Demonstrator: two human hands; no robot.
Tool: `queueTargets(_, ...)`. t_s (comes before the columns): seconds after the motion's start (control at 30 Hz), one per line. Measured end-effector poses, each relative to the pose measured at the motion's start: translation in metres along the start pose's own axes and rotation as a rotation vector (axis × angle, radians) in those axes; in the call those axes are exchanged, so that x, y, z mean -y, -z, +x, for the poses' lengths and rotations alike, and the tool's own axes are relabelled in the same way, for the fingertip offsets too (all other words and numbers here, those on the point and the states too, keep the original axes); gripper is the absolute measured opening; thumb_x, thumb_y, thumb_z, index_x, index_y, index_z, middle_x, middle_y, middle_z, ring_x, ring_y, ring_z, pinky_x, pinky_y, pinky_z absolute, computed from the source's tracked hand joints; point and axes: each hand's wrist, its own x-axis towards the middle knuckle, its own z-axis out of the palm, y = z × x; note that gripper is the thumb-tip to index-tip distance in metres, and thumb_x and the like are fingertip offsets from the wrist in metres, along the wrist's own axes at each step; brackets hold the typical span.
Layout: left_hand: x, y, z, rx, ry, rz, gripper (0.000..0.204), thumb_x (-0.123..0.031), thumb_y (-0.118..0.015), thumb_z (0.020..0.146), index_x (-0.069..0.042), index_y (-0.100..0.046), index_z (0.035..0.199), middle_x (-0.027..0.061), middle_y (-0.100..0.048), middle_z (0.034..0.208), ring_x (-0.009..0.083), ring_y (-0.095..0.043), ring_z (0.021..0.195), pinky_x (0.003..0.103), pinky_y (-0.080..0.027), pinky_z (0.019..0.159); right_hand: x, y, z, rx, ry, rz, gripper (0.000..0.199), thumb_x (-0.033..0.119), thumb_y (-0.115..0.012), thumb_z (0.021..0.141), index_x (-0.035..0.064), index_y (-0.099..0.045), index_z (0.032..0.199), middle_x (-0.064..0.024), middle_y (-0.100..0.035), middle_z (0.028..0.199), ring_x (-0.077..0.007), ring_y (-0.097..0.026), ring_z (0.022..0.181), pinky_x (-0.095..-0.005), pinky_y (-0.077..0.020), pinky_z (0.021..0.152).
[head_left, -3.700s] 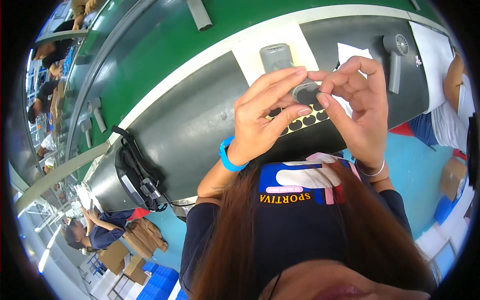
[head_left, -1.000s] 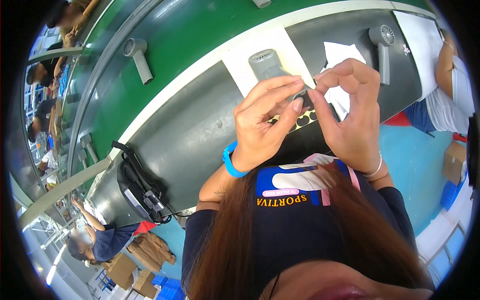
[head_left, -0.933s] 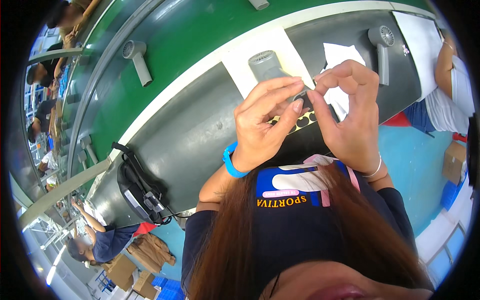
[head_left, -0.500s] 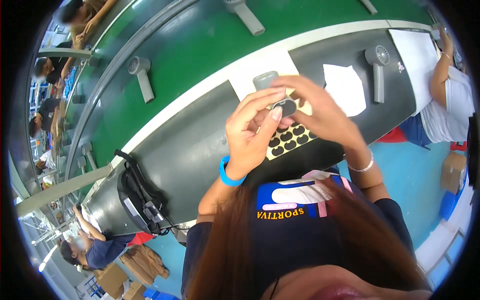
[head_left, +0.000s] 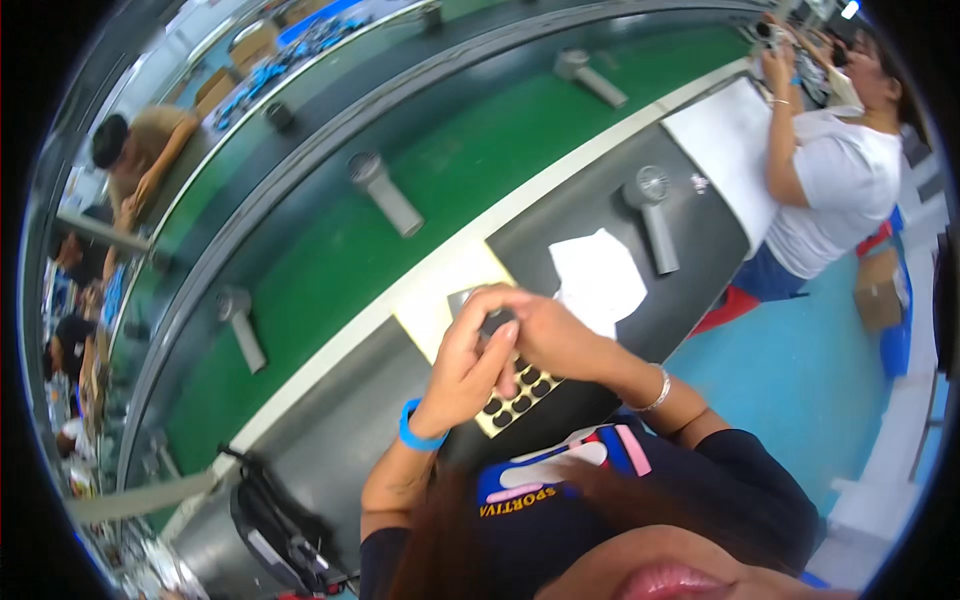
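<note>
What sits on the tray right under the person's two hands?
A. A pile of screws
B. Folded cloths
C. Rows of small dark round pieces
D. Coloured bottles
C: the pale tray below the left hand and right hand holds small dark round pieces lined up in rows.

position: we see one view only, a fisheye camera worn on the person's head.
facing: we look steeply down past the chest at the grey workbench [head_left: 330, 450] and green conveyor belt [head_left: 440, 190].
nearness: we sit close above the left hand [head_left: 465, 375] and right hand [head_left: 550, 335].
distortion: we see straight edges bending toward the rim.
</note>
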Motion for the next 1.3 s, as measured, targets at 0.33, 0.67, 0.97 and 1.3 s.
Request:
queueTargets(0.33, 0.009, -0.002, 0.028, -0.159, -0.306, -0.115, 0.018, -0.002, -0.051, 0.092, 0.000, -0.047, 0.110, 0.0122, -0.057, 0.097, 0.0029, -0.040, 0.039, 0.017, -0.027, 0.032, 0.007, 0.028, 0.029, -0.132, 0.203, -0.108, 0.037, 0.000, -0.057, 0.080, 0.0058, -0.054, 0.116, -0.0127, -0.053, 0.125, -0.0382, -0.063, 0.087, -0.0420, -0.0535, 0.069)
queueTargets(0.67, 0.030, 0.118, 0.072, -0.650, -0.272, 1.222, 0.042, -0.022, -0.062, 0.089, -0.005, -0.052, 0.126, 0.0237, -0.039, 0.137, 0.0359, -0.048, 0.117, 0.045, -0.044, 0.091, -0.083, 0.060, 0.189, -0.141, 0.460, -0.318, 0.045, -0.011, -0.055, 0.073, 0.0093, -0.061, 0.112, -0.0094, -0.048, 0.138, -0.0353, -0.058, 0.106, -0.0405, -0.0505, 0.083)
queueTargets(0.97, 0.076, 0.159, 0.063, -0.696, -0.206, 1.234, 0.035, -0.012, -0.062, 0.085, -0.008, -0.058, 0.120, 0.0260, -0.038, 0.137, 0.0409, -0.050, 0.113, 0.044, -0.045, 0.092, -0.121, 0.066, 0.184, -0.195, 0.483, -0.549, 0.064, -0.014, -0.056, 0.061, 0.0115, -0.058, 0.120, -0.0186, -0.046, 0.137, -0.0393, -0.048, 0.119, -0.0422, -0.0419, 0.096)
queueTargets(1.3, -0.020, 0.113, 0.001, -0.911, -0.406, 0.844, 0.021, -0.010, -0.059, 0.090, -0.002, -0.056, 0.109, 0.0113, -0.063, 0.096, 0.0176, -0.058, 0.073, 0.028, -0.047, 0.066, -0.053, 0.040, 0.035, -0.151, 0.093, 0.074, 0.023, -0.003, -0.053, 0.089, -0.0002, -0.059, 0.111, -0.0119, -0.063, 0.110, -0.0231, -0.063, 0.097, -0.0305, -0.0492, 0.084)
